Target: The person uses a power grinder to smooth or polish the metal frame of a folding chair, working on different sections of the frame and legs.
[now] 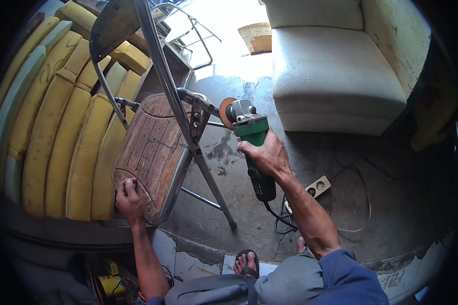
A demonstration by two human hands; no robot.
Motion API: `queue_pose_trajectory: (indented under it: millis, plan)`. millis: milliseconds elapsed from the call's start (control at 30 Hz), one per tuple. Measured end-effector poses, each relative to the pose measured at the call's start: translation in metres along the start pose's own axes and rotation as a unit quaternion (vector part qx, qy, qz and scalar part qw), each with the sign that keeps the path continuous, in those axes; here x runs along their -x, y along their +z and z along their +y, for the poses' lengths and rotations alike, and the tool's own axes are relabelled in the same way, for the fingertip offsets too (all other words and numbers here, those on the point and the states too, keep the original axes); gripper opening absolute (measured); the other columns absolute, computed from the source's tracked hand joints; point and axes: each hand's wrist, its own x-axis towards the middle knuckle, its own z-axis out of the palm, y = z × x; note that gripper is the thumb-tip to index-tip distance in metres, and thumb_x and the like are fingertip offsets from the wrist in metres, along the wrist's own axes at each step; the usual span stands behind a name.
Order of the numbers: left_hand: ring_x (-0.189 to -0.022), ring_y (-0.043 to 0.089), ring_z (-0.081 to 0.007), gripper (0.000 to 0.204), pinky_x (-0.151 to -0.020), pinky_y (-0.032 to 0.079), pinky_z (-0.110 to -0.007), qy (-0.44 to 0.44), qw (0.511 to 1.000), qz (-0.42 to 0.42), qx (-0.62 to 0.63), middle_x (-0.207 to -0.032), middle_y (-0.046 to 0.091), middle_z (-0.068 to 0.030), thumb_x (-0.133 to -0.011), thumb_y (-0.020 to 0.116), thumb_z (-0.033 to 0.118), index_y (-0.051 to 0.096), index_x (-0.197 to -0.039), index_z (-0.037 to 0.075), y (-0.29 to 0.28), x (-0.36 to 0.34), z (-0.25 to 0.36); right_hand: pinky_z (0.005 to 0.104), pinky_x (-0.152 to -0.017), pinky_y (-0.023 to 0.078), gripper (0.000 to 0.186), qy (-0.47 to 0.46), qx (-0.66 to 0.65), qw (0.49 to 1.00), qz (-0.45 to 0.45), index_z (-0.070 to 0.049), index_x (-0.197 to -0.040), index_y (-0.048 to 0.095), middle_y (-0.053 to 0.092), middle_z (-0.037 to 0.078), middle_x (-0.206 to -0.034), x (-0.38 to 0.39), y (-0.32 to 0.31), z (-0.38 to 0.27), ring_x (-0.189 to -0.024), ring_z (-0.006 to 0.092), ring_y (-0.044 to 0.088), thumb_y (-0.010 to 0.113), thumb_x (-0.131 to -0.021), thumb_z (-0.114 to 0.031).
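Note:
My right hand (269,157) is wrapped round a green and black angle grinder (252,127). Its orange disc (224,113) is beside the bracket (197,114) of a metal folding chair's frame (206,179); I cannot tell whether they touch. A black cord runs down from the tool's end. With my left hand (130,201) I grip the near edge of the chair's worn wooden seat (152,147), thumb on top and fingers mostly hidden below.
Stacked yellow foam pads (56,142) fill the left. A white padded seat (331,71) stands at right. A power strip (318,187) and loose cables lie on the concrete floor. Another metal chair frame (201,35) is behind, and a yellow tool (109,287) sits lower left.

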Motion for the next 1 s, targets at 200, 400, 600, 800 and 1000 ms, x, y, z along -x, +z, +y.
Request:
queue_pose_trajectory:
  millis: [200, 400, 600, 800, 1000]
  plan:
    - [-0.088, 0.067, -0.0197, 0.035, -0.084, 0.053, -0.035, -0.001, 1.0, 0.008, 0.002, -0.092, 0.074, -0.01, -0.106, 0.055, 0.027, 0.073, -0.104, -0.002, 0.001, -0.002, -0.006, 0.0421, -0.086, 0.057, 0.067, 0.001, 0.017, 1.0, 0.002, 0.003, -0.12, 0.067, 0.074, 0.019, -0.1, -0.011, -0.006, 0.009, -0.092, 0.0315, 0.072, 0.078, -0.076, -0.046]
    - [-0.087, 0.069, -0.0236, 0.035, -0.084, 0.053, -0.038, 0.009, 0.999, 0.004, -0.034, -0.093, 0.075, -0.0129, -0.105, 0.055, 0.028, 0.074, -0.102, -0.002, 0.002, -0.003, -0.01, 0.0435, -0.087, 0.057, 0.072, 0.031, 0.016, 0.999, -0.041, 0.005, -0.121, 0.066, 0.074, 0.022, -0.104, -0.01, -0.009, 0.005, -0.095, 0.0341, 0.073, 0.078, -0.074, -0.048]
    - [-0.088, 0.069, -0.0238, 0.036, -0.084, 0.053, -0.038, 0.003, 0.999, 0.008, -0.038, -0.092, 0.075, -0.0128, -0.105, 0.056, 0.03, 0.073, -0.103, -0.001, 0.002, -0.002, -0.009, 0.0436, -0.085, 0.058, 0.069, 0.014, 0.014, 0.999, -0.027, 0.002, -0.118, 0.068, 0.075, 0.022, -0.101, -0.014, -0.012, -0.005, -0.092, 0.0338, 0.075, 0.078, -0.072, -0.049]
    - [-0.085, 0.068, -0.0226, 0.036, -0.082, 0.053, -0.037, 0.009, 0.999, 0.012, -0.029, -0.09, 0.075, -0.0119, -0.104, 0.056, 0.031, 0.073, -0.103, -0.001, 0.001, -0.002, -0.01, 0.0436, -0.085, 0.058, 0.071, 0.02, 0.014, 0.999, -0.039, 0.002, -0.119, 0.068, 0.075, 0.022, -0.1, -0.015, -0.015, -0.003, -0.092, 0.0337, 0.075, 0.078, -0.072, -0.05]
    - [-0.088, 0.062, -0.0177, 0.036, -0.085, 0.05, -0.033, -0.003, 0.999, 0.0, -0.036, -0.091, 0.07, -0.0067, -0.107, 0.052, 0.028, 0.07, -0.099, -0.003, 0.002, 0.0, 0.003, 0.0452, -0.087, 0.058, 0.08, -0.024, -0.012, 1.0, -0.008, 0.006, -0.125, 0.063, 0.075, 0.024, -0.105, -0.01, -0.002, 0.012, -0.096, 0.0374, 0.075, 0.077, -0.072, -0.053]
